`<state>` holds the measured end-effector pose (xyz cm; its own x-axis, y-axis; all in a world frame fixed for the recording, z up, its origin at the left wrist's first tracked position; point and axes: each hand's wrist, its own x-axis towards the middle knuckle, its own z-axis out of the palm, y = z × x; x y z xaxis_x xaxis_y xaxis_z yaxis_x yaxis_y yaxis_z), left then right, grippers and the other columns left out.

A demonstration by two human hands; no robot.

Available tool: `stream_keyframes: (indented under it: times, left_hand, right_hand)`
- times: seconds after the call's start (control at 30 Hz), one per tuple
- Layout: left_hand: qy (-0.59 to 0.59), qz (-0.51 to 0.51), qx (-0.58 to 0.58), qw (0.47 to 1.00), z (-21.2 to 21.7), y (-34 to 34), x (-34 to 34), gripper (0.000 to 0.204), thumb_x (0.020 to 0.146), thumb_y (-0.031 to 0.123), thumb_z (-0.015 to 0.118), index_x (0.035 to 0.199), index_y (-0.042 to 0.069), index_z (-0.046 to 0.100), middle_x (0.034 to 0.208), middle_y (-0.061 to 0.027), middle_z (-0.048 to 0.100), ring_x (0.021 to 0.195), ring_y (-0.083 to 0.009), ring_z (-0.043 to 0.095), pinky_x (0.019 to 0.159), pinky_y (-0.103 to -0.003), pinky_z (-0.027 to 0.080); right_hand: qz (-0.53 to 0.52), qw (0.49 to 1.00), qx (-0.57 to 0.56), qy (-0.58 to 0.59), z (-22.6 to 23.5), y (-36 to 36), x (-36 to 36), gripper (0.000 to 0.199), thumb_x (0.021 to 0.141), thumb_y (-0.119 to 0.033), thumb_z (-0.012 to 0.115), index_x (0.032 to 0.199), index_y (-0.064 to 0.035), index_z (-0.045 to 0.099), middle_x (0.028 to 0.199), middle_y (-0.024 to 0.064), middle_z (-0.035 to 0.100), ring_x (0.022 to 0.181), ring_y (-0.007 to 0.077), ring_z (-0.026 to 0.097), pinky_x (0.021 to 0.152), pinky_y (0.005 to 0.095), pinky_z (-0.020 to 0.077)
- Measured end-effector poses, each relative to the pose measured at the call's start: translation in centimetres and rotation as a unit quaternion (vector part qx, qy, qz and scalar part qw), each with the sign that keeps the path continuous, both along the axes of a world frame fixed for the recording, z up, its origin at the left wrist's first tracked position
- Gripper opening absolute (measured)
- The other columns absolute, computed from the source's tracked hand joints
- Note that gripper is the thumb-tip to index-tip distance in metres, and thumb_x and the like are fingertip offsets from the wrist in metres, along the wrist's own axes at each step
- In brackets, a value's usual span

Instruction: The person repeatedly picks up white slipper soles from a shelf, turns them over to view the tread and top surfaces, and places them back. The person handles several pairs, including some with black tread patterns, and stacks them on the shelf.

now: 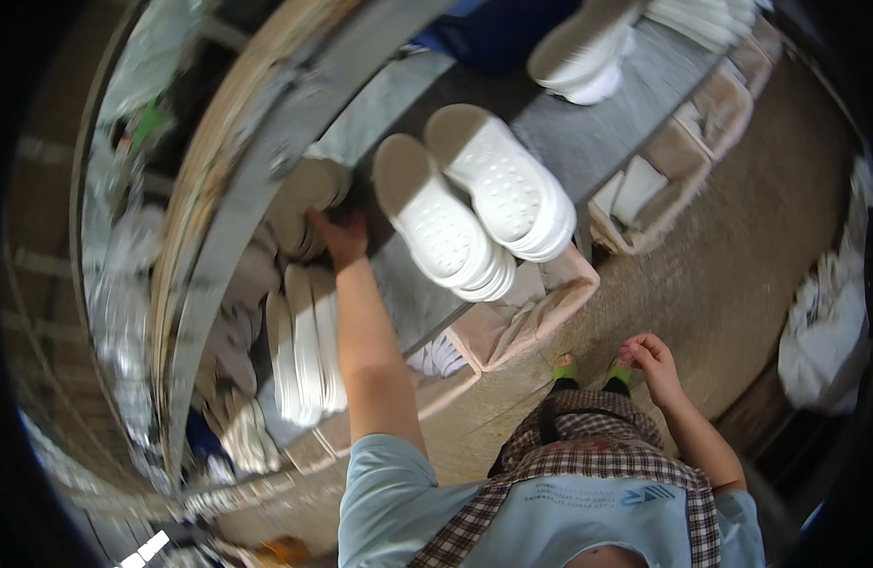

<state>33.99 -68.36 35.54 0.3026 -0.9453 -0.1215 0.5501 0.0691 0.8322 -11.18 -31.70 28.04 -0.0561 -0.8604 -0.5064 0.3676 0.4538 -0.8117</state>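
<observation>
My left hand reaches over the grey shelf board with thumb and fingers apart. Its fingertips meet the edge of a stack of grey-brown shoe soles, which partly hides them. Right of that hand lie two stacks of white clog-shaped shoe parts with small holes, one stack beside the other; their heel ends look brown inside. Below my left hand, next to the forearm, white shoe parts lean in a row. My right hand hangs in front of my body, fingers curled together, with nothing visible in it.
Pale pink bins line the shelf's near side, some with white pieces inside. More white shoe parts lie at the far end. A wooden-edged upper frame curves along the left. A white sack rests on the brown floor at right.
</observation>
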Motion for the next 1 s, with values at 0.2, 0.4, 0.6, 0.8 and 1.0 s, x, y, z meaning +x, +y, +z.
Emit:
stream_keyframes:
  times: [0.2, 0.4, 0.6, 0.8, 1.0]
  left_hand:
    - [-0.086, -0.015, -0.052, 0.995, 0.1, -5.2, -2.3, 0.093, 0.076, 0.073, 0.048, 0.146, 0.016, 0.022, 0.150, -0.0141, 0.015, 0.136, -0.0383, 0.017, 0.109, -0.057, 0.019]
    - [0.081, -0.061, -0.045, 0.994, 0.2, -9.1, -1.1, 0.092, 0.077, 0.075, 0.041, 0.146, 0.016, 0.022, 0.150, -0.0139, 0.014, 0.137, -0.0391, 0.013, 0.108, -0.063, 0.018]
    - [0.086, 0.036, 0.000, 0.996, -0.9, -11.0, -0.6, 0.084, 0.082, 0.068, 0.043, 0.144, 0.015, 0.026, 0.148, -0.0150, 0.020, 0.134, -0.0383, 0.022, 0.101, -0.062, 0.031]
    - [0.002, 0.001, -0.031, 1.000, -2.5, -11.5, 0.0, 0.090, 0.080, 0.066, 0.048, 0.145, 0.013, 0.017, 0.145, -0.0151, 0.027, 0.130, -0.0360, 0.032, 0.102, -0.056, 0.034]
    - [0.084, 0.020, -0.003, 0.996, -1.0, -9.6, -3.8, 0.103, 0.071, 0.077, 0.048, 0.146, 0.029, -0.001, 0.151, -0.0092, 0.012, 0.135, -0.0347, 0.024, 0.110, -0.055, 0.021]
  right_hand:
    - [-0.075, 0.997, 0.032, -0.014, -2.6, 3.2, 3.7, 0.016, 0.091, -0.019, 0.058, 0.094, -0.0034, 0.057, 0.082, -0.0009, 0.057, 0.078, 0.0078, 0.052, 0.072, 0.0237, 0.0426]
    - [-0.104, 0.992, 0.038, 0.056, -4.4, 5.5, 5.7, 0.018, 0.088, -0.017, 0.062, 0.098, -0.0021, 0.057, 0.085, 0.0005, 0.056, 0.077, 0.0078, 0.052, 0.069, 0.0234, 0.0428]
    - [-0.046, 0.971, 0.069, 0.224, -4.8, 9.3, 6.1, 0.027, 0.083, -0.019, 0.065, 0.099, 0.0005, 0.057, 0.092, 0.0093, 0.057, 0.080, 0.0185, 0.058, 0.071, 0.0308, 0.0472]
    - [-0.014, 0.958, 0.093, 0.272, -3.9, 10.5, 6.2, 0.028, 0.081, -0.019, 0.065, 0.099, 0.0006, 0.058, 0.096, 0.0145, 0.058, 0.084, 0.0255, 0.060, 0.074, 0.0361, 0.0487]
    - [0.024, 0.876, -0.116, 0.467, -0.8, 3.2, 7.3, 0.071, 0.071, -0.023, 0.071, 0.131, -0.0046, 0.038, 0.128, 0.0195, 0.043, 0.118, 0.0373, 0.041, 0.099, 0.0431, 0.0350]
